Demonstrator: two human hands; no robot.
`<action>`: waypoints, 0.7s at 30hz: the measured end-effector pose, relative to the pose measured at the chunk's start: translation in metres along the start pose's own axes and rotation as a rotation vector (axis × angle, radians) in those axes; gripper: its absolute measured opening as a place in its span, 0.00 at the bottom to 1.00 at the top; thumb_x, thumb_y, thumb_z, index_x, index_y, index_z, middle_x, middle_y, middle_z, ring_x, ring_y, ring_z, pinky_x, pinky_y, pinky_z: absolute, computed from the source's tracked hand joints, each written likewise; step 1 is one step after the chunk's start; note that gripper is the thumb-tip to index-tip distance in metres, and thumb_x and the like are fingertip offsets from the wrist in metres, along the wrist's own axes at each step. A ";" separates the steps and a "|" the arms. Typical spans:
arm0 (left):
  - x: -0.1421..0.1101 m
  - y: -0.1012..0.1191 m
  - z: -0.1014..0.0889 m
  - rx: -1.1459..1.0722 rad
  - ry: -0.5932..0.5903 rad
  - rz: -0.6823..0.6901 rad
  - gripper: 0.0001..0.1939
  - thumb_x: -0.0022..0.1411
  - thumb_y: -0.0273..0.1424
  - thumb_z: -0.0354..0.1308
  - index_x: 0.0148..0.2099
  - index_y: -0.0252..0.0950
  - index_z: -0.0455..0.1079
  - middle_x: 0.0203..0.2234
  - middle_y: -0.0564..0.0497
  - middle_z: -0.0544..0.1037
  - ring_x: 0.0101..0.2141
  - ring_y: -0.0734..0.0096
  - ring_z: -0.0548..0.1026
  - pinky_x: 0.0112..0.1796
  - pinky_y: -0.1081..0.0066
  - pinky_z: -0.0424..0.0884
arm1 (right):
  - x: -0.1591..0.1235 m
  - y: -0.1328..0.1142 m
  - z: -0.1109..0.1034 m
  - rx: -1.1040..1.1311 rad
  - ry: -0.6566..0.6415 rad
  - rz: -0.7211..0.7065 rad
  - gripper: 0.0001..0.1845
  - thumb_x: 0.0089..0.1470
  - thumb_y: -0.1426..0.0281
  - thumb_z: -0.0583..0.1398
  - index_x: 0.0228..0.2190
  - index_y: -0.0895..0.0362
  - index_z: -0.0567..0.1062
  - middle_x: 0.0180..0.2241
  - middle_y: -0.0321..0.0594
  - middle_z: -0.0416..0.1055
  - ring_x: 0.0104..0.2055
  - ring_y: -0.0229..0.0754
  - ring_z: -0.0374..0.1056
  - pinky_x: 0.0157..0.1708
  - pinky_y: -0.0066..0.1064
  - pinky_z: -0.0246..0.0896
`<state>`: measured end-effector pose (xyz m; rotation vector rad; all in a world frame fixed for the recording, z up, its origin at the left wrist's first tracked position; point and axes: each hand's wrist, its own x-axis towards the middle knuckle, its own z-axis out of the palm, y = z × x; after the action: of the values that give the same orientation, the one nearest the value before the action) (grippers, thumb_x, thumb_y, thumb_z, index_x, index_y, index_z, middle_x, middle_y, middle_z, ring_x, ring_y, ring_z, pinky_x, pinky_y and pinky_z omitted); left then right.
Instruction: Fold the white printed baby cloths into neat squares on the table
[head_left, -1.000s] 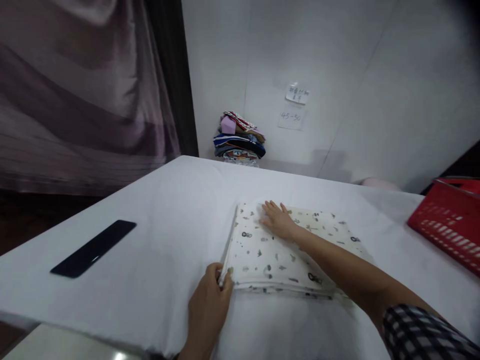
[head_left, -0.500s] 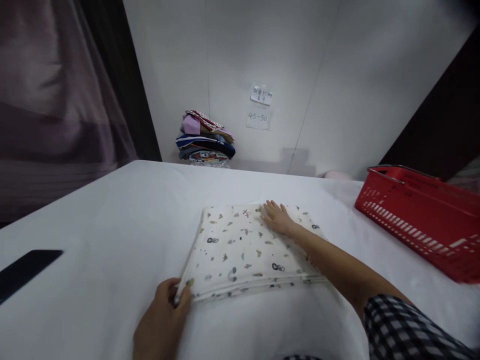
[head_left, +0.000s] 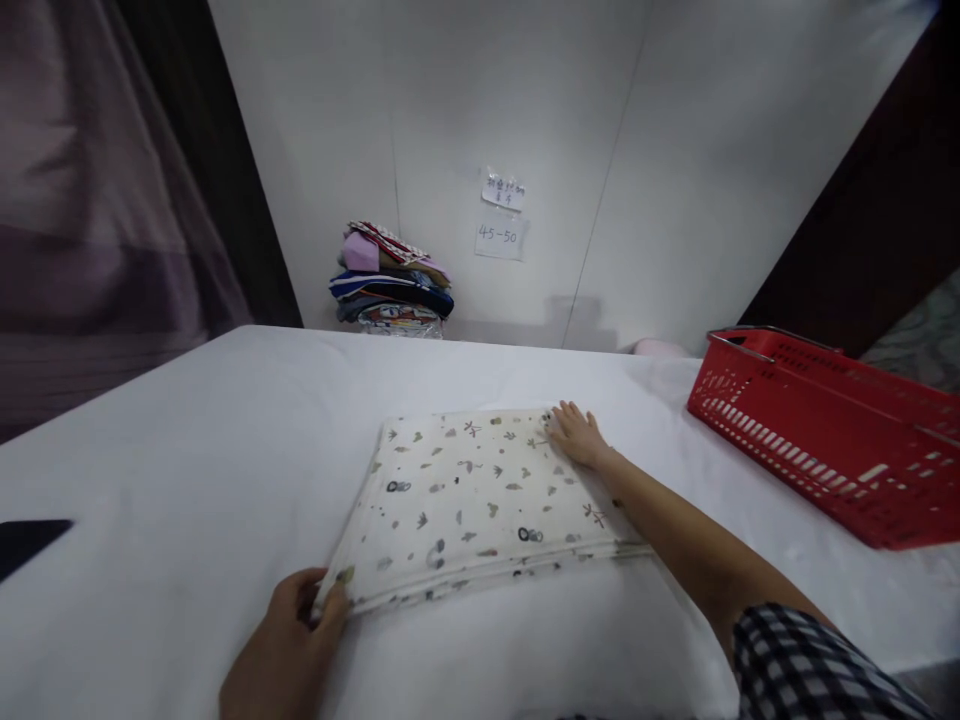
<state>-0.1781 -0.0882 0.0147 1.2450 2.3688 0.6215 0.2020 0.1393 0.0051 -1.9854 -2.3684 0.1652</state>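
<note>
A folded cream cloth [head_left: 472, 500] with small printed figures lies flat on the white table [head_left: 187, 440]. My left hand [head_left: 289, 655] pinches the cloth's near left corner between thumb and fingers. My right hand [head_left: 577, 436] rests on the far right corner, fingers stretched flat, the forearm lying along the cloth's right edge. A checked sleeve shows at the lower right.
A red plastic basket [head_left: 817, 430] stands at the right of the table. A stack of folded clothes [head_left: 391, 280] sits against the back wall under two paper notes [head_left: 501, 215]. A black flat object [head_left: 30, 540] lies at the left edge. A dark curtain hangs left.
The view has swung right, so the black object slid toward the left edge and the basket came further in. My right hand moved from the cloth's far middle to its far right corner.
</note>
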 end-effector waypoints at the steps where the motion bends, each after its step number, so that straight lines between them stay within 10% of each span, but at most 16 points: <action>1: -0.001 0.001 0.000 0.000 0.010 0.004 0.21 0.58 0.48 0.44 0.46 0.42 0.62 0.36 0.48 0.76 0.37 0.56 0.75 0.35 0.64 0.67 | -0.002 0.007 0.001 -0.010 -0.003 0.042 0.37 0.59 0.49 0.39 0.62 0.58 0.48 0.65 0.45 0.36 0.66 0.48 0.28 0.60 0.51 0.26; 14: -0.004 0.000 0.000 0.005 0.020 0.029 0.19 0.59 0.46 0.44 0.47 0.41 0.61 0.40 0.47 0.75 0.39 0.57 0.74 0.36 0.65 0.66 | -0.033 0.037 0.004 0.015 0.010 0.110 0.35 0.59 0.52 0.42 0.61 0.59 0.50 0.64 0.46 0.39 0.66 0.50 0.32 0.59 0.55 0.31; 21: -0.006 0.004 -0.001 0.049 0.024 0.046 0.21 0.59 0.45 0.45 0.48 0.39 0.61 0.40 0.46 0.75 0.39 0.56 0.74 0.37 0.64 0.66 | -0.064 0.061 0.004 0.434 0.105 0.100 0.36 0.54 0.50 0.50 0.58 0.58 0.59 0.63 0.46 0.46 0.65 0.51 0.38 0.61 0.43 0.38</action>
<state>-0.1723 -0.0913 0.0185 1.3238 2.3945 0.5995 0.2723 0.0864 -0.0033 -1.8482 -1.9613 0.5158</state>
